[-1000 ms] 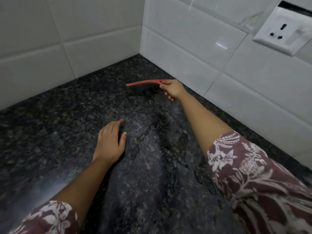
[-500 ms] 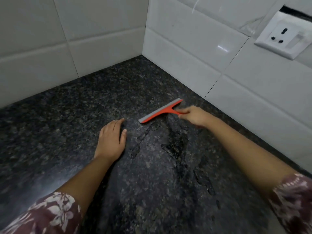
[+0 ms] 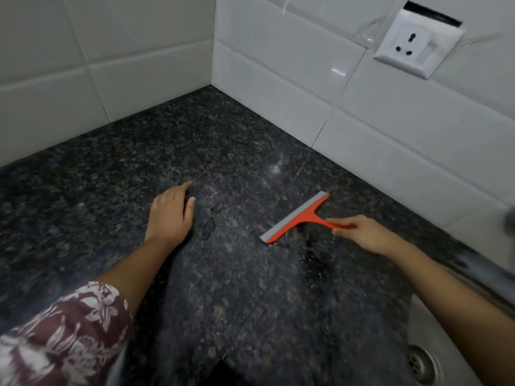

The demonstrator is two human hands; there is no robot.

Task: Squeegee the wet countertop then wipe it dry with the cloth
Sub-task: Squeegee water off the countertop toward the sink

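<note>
Gripping the squeegee (image 3: 299,217) by the tip of its orange handle: right hand (image 3: 362,234), fingers and thumb curled tight round it, right of centre. The grey blade strip runs diagonally, near-left end to far-right end, with the strip on the far-left edge and the handle pointing back right toward the hand. The blade sits down at the dark speckled countertop (image 3: 139,168); can't tell whether the edge is pressed onto the stone. Wet streaks (image 3: 315,252) lie just near of the blade and under the right forearm. A smaller puddle (image 3: 209,227) sits between the two hands, just right of the left one. The left hand (image 3: 171,215) is flat on the countertop, palm down, fingers straight and together, holding nothing, well left of the squeegee. A maroon floral sleeve (image 3: 61,338) covers the left upper arm at the near-left corner. The white tiled wall (image 3: 278,87) wraps the far corner, left and right sides. A white socket (image 3: 415,45) is mounted on the right wall, top right. The steel sink (image 3: 434,330) borders the counter at near right, its drain (image 3: 420,366) at the bottom edge, partly behind the right forearm.
</note>
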